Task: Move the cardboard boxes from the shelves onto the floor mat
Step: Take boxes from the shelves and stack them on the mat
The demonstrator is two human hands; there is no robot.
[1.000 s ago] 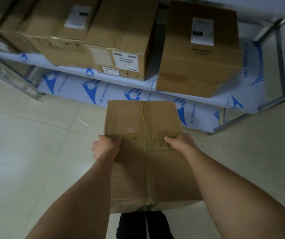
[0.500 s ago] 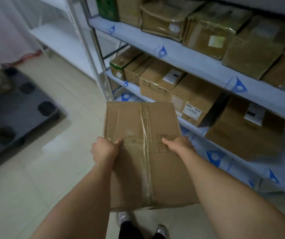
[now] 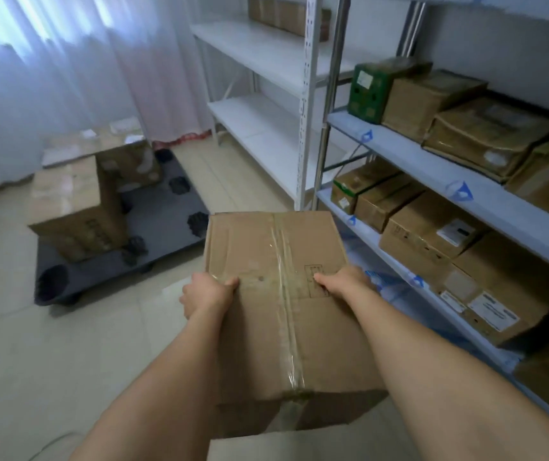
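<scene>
- Storeroom: tiled floor (image 3: 67, 361), curtain (image 3: 50, 78) at the back, white shelving (image 3: 266, 54) ahead, steel shelves (image 3: 432, 154) to the right loaded with cardboard boxes (image 3: 432, 234).
- Dark floor mat (image 3: 163, 227) sits ahead-left, well apart from the carrier. Looks like a moulded pallet with recesses, though the dim light makes that hard to confirm.
- Three stacked boxes (image 3: 77, 211) occupy the mat's left and rear; near-right part is bare.
- Carried box (image 3: 276, 294) is off the shelf, in mid-air over the floor, taped seam up.
- Left hand (image 3: 208, 292) grips its left edge, right hand (image 3: 343, 282) its right edge; both curled round the box, thumbs on top.
- Step in hand: carry to the mat. Advice: keep it level, aim for the bare near-right area, lower flat beside the existing stack, release only once seated.
</scene>
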